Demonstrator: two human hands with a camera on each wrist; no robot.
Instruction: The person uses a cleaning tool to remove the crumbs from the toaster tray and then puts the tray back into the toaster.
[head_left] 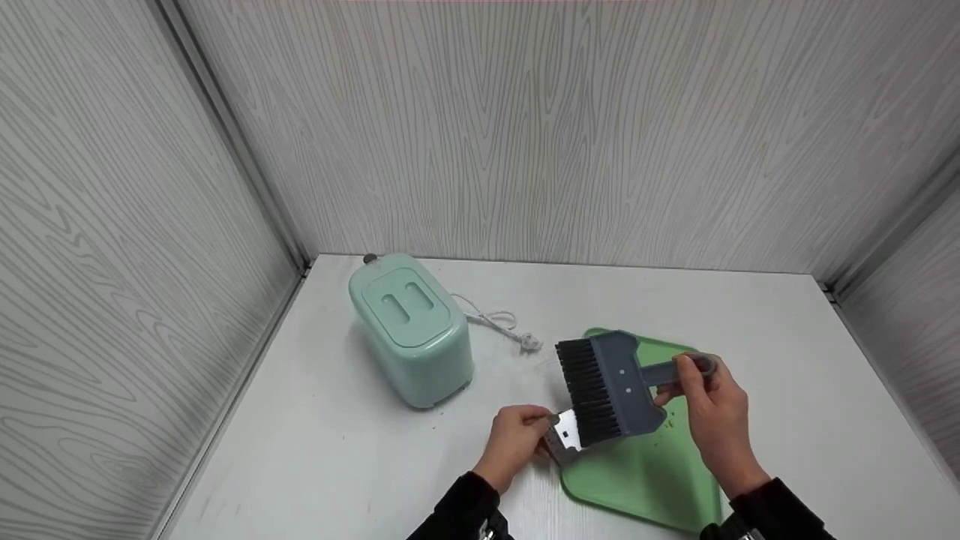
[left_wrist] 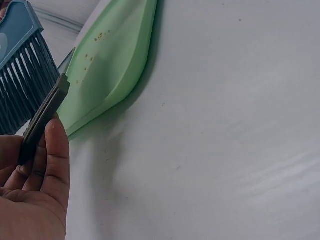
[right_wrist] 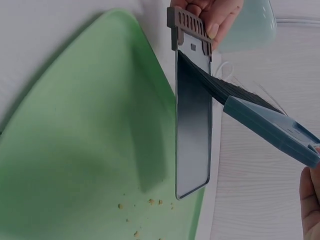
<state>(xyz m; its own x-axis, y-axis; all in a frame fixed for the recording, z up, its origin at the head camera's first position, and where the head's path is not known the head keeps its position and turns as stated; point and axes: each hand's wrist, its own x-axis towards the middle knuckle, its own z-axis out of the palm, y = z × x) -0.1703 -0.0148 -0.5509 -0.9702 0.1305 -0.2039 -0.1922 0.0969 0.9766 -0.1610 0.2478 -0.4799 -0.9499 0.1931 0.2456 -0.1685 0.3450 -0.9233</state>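
My left hand (head_left: 516,436) pinches the dark slotted end of a flat metal crumb tray (right_wrist: 194,145), holding it over the left edge of a green tray (head_left: 645,480). In my right hand (head_left: 716,416) is the handle of a hand brush (head_left: 622,382) with a blue-grey head and black bristles. The bristles bend against the face of the crumb tray near its slotted end, as the right wrist view shows. Small yellowish crumbs (right_wrist: 151,202) lie on the green tray below. From the head view, the brush hides most of the crumb tray.
A mint-green toaster (head_left: 412,337), its lid on top, stands left of my hands. Its white cord and plug (head_left: 529,343) lie beside it towards the back. Pale wood-grain panels (head_left: 510,135) enclose the white table (head_left: 315,450) at the back and both sides.
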